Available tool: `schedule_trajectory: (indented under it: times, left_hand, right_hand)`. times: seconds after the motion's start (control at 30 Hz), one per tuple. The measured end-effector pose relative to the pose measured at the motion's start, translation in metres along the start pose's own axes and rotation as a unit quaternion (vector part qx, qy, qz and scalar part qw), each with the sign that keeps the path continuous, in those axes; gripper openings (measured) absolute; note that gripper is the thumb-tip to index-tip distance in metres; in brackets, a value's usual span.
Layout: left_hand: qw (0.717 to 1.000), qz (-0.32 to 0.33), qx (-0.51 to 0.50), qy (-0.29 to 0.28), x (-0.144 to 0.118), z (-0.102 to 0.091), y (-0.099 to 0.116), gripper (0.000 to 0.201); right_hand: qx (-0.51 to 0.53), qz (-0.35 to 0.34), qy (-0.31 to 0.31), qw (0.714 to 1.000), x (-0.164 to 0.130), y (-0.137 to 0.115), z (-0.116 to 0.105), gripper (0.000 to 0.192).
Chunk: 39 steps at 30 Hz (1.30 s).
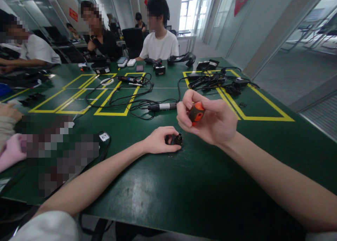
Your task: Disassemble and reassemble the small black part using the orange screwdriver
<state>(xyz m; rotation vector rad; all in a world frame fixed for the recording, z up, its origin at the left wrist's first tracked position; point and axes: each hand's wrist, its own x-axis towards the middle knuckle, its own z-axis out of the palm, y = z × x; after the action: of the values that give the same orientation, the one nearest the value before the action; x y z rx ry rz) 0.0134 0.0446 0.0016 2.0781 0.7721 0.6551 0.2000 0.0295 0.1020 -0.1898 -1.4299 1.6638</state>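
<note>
My left hand (159, 139) rests on the green table (184, 191) and pinches a small black cylindrical part (178, 139) against the tabletop. Just above and to the right, my right hand (210, 119) is closed around the orange and black handle of a screwdriver (196, 112). The handle points up; its thin shaft slants down toward the black part and is barely visible. A few tiny specks, perhaps screws, lie on the table just below the part.
A black and silver cable plug (162, 106) and looped black cables (126, 98) lie behind my hands among yellow tape rectangles (116, 93). More cables and devices (213, 81) sit at the back right. Several people sit along the far and left sides.
</note>
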Motion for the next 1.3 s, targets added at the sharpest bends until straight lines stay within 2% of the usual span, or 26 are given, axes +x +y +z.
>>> schedule_trajectory:
  times: [0.17,0.4,0.57,0.8,1.03,1.2,1.3]
  left_hand:
    - [1.000,0.002,-0.005,0.013,0.000,0.001,0.000,0.029]
    - [1.000,0.018,-0.005,0.009,0.000,0.001,-0.002,0.031]
    - [1.000,0.015,0.002,0.011,0.000,0.001,-0.002,0.031]
    - [0.999,0.012,0.034,-0.002,0.000,0.000,-0.004,0.036]
    - [0.999,0.017,0.034,-0.032,0.000,-0.002,-0.003,0.033]
    - [0.998,-0.007,0.013,-0.059,0.002,-0.005,-0.001,0.034]
    - [0.998,-0.023,0.021,-0.061,0.004,-0.006,0.000,0.041]
  right_hand:
    - [-0.038,0.008,-0.008,0.999,0.000,-0.001,0.002,0.043]
    - [-0.001,0.001,0.005,1.000,-0.001,0.000,0.002,0.024]
    - [-0.028,0.009,-0.002,1.000,-0.001,0.000,0.003,0.044]
    - [0.015,-0.001,0.002,1.000,0.000,0.001,0.001,0.033]
    - [-0.007,0.011,-0.010,1.000,0.001,-0.001,0.000,0.058]
    - [-0.036,-0.032,-0.001,0.999,0.001,-0.018,-0.007,0.053]
    - [-0.110,-0.074,0.020,0.991,0.001,-0.028,-0.015,0.044]
